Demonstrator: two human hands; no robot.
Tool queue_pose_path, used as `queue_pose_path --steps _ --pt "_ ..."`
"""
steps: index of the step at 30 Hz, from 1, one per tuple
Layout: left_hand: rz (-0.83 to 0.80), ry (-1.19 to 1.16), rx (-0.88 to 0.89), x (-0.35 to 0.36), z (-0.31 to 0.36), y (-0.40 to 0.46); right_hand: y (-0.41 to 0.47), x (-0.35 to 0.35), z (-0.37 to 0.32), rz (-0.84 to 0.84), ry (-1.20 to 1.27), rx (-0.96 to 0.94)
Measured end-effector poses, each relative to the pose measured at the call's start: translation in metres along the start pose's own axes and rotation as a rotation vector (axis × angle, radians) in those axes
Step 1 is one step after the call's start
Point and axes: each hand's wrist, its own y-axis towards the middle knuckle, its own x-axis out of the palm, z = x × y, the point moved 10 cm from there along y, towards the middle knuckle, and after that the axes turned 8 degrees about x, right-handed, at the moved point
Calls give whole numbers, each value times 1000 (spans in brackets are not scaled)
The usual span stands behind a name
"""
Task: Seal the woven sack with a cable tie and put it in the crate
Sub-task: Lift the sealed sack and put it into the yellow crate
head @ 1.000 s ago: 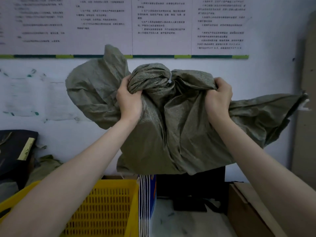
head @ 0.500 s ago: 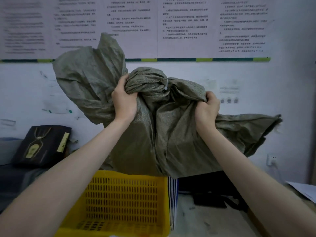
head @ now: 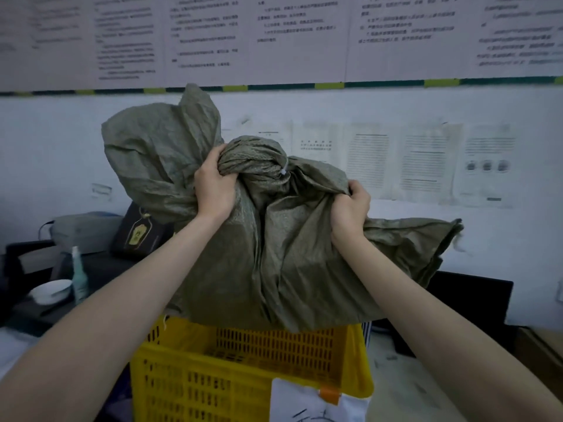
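A: Sack position?

B: Woven sack [head: 274, 254], olive-green, held up in mid-frame in front of the wall; its lower edge hangs just above the far rim of the yellow crate [head: 243, 376] at bottom centre. Cannot tell whether the fabric touches the rim.

A: Sealed?

B: Neck bunched into a knot-like bundle at upper centre. White cable tie [head: 284, 171] cinched round it, on the right side of the bundle.

A: Grip, left?

B: Left hand [head: 213, 190] has its fingers curled tight round the bunched neck, just left of the tie. A loose flap of sack rises behind it toward upper left.

A: Grip, right?

B: Right hand [head: 350, 208] clenches a gathered fold of the sack body, right of centre and a bit lower than the left. The rest of the sack trails off to the right edge of the fold, ragged end pointing toward mid-right.

A: Crate?

B: Slotted plastic walls, open top, inside looks bare where visible. White paper label [head: 316, 403] on the near wall, held by orange tape.

A: Surroundings?

B: Dark surface [head: 100, 269] at left carries a white bowl [head: 50, 290], a pale green tube [head: 78, 275] standing upright beside it, and a black box [head: 137, 236] leaning at the wall. Printed notices [head: 304, 38] across the top of the frame, text too blurred to read
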Motion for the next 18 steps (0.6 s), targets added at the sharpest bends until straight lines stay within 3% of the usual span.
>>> queue_pose_path --steps 10,18 --pt "-150 164 -110 -21 -76 -15 -25 43 94 -25 75 311" --pt "-273 241 -81 -6 -110 -48 -53 40 164 -11 86 429"
